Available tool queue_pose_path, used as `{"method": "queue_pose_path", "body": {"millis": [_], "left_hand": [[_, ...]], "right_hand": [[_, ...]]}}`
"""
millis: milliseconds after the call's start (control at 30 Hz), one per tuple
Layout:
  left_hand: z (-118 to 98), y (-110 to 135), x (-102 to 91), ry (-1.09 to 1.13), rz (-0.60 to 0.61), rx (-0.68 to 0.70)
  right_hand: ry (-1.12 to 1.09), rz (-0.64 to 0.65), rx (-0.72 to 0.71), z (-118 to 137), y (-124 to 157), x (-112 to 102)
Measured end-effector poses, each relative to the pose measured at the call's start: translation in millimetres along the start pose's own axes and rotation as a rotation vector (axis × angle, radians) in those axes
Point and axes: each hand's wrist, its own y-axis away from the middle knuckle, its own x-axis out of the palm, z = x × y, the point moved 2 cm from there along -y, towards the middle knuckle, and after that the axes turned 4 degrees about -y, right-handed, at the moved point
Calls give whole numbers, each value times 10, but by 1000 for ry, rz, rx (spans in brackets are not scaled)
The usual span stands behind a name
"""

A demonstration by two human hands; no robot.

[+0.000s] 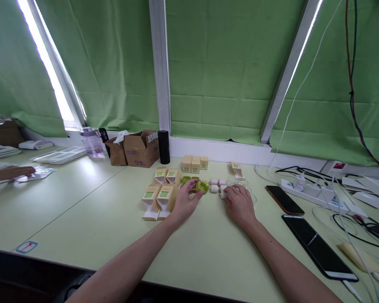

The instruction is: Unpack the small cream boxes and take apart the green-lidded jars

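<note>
My left hand [187,202] is closed on a small yellow-green cup-like piece [202,187], held by its rim with the open side showing. Behind it, more green pieces [185,179] are partly hidden by the fingers. To the right, my right hand [241,205] has its fingertips closed around a small white cylinder [223,193], beside several similar white cylinders [214,189] on the table. Thin clear loops [244,182] lie just behind that hand. Left of my left hand stand open cardboard boxes [150,195] with green labels and flaps hanging out.
Small closed boxes [195,163] stand at the back, near a black bottle [163,147] and a brown carton [141,148]. At right lie two phones [316,244] [284,199], a power strip [318,194] and tangled cables. Another person's hand [19,171] reaches in at far left.
</note>
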Motion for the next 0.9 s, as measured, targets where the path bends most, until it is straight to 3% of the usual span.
{"method": "queue_pose_path", "body": {"millis": [200, 567, 900], "left_hand": [[0, 3, -4, -4, -8, 1], [-36, 6, 4, 16, -4, 5], [-65, 46, 23, 203, 103, -18]], "right_hand": [[21, 48, 20, -14, -2, 12], [91, -56, -37, -70, 18, 82], [-177, -340, -168, 58, -10, -125]]}}
